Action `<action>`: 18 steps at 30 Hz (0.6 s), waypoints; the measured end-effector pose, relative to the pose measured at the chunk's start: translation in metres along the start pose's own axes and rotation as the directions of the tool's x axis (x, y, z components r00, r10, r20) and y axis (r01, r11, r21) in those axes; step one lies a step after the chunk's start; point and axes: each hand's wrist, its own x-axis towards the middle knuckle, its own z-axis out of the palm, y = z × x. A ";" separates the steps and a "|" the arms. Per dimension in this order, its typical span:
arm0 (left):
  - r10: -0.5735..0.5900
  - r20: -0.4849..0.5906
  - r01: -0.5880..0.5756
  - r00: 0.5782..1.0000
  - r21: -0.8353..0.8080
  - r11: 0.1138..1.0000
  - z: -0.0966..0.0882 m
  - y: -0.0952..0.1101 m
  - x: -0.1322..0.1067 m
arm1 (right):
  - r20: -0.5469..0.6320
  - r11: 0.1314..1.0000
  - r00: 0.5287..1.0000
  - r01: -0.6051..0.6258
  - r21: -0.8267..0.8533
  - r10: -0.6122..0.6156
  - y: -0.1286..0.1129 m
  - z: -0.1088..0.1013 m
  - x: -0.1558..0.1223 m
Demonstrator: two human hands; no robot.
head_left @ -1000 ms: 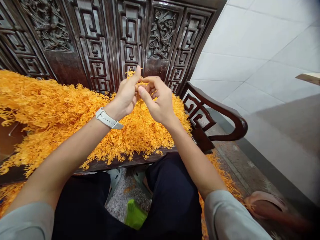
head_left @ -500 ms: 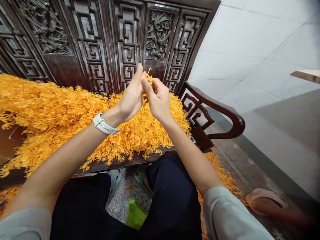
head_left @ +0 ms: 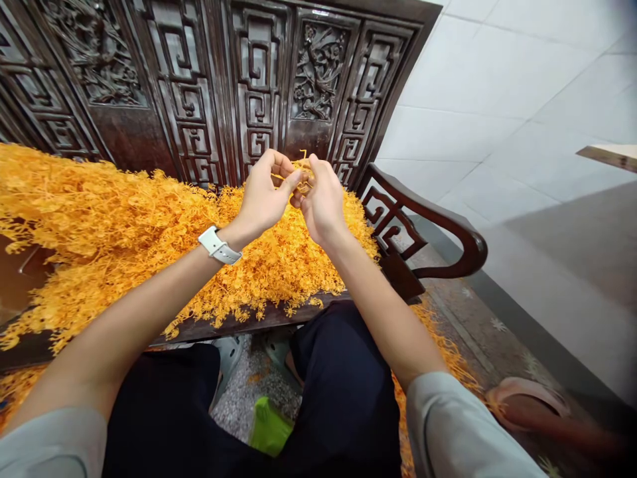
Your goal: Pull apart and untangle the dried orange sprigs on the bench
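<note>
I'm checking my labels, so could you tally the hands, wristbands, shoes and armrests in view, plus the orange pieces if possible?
Hands: 2 (left hand, right hand)
Wristband: 1
Grey shoes: 2
Armrest: 1
Total: 6, without the orange pieces, too many and tangled to count

My worktop (head_left: 209,328): dark wood, just ahead of my knees; heap of orange branched pieces (head_left: 124,219) lies along it, reaching the front edge; below, speckled floor (head_left: 241,392) bears my shoes (head_left: 229,357); more orange strands (head_left: 450,348) at right.
</note>
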 end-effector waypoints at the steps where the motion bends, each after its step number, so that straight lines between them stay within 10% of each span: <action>1: -0.019 0.012 0.019 1.000 -0.017 1.000 0.002 0.000 -0.001 | -0.025 0.999 0.999 0.023 -0.023 -0.023 0.003 0.000 0.002; 11: -0.460 0.328 0.539 0.825 -0.213 0.815 0.010 -0.002 -0.014 | -0.094 0.901 0.942 0.275 -0.335 -0.322 -0.001 -0.008 0.005; 18: -0.397 0.436 0.528 0.808 -0.234 0.817 -0.004 0.010 -0.010 | -0.094 0.996 0.992 -0.087 0.020 0.088 -0.023 0.001 -0.003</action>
